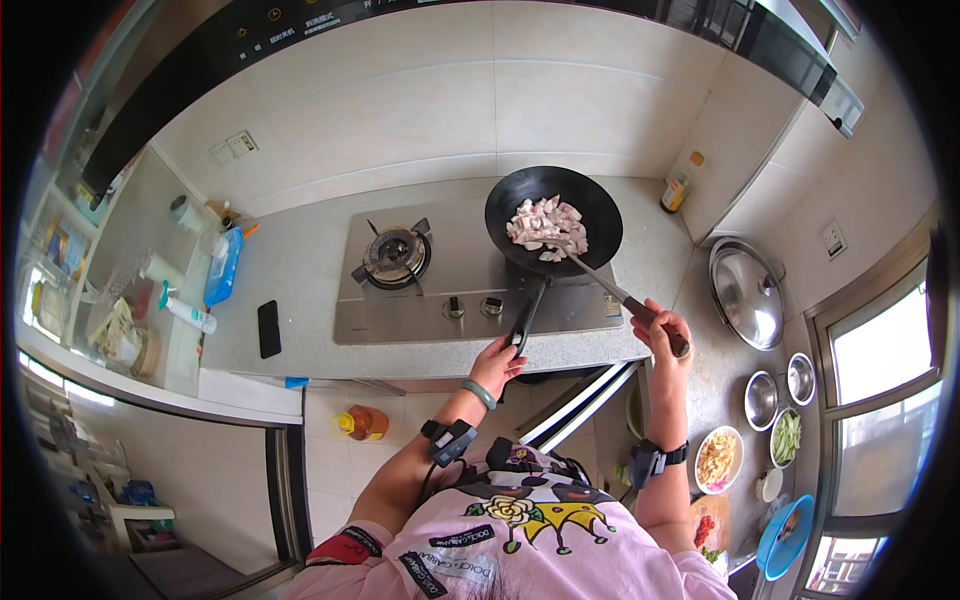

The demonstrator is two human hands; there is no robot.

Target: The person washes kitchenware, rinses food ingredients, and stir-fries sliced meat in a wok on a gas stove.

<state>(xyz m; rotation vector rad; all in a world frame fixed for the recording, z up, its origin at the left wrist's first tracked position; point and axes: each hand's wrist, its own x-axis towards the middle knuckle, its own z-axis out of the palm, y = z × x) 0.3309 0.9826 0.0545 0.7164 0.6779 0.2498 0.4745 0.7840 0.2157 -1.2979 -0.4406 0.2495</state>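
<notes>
A black wok (604, 238) sits over the right burner of a stainless-steel gas hob (457, 247). Chunks of pale pink raw-looking meat (541, 221) lie in its middle. My left hand (495, 365) grips the end of the long black wok handle (531, 311). With my right hand (666, 337) I hold a spatula (604, 282) by its brown grip. Its metal end reaches in among the meat; the blade is partly hidden by the pieces.
The left burner (395, 256) is bare. A phone (268, 329) lies left of the hob, and a sauce bottle (678, 187) stands back right. Along the right counter are a steel lid (746, 292), a bowl of yellowish food (718, 459), sliced green vegetables (787, 439) and a blue basin (772, 555). A cabinet door (577, 409) hangs open below.
</notes>
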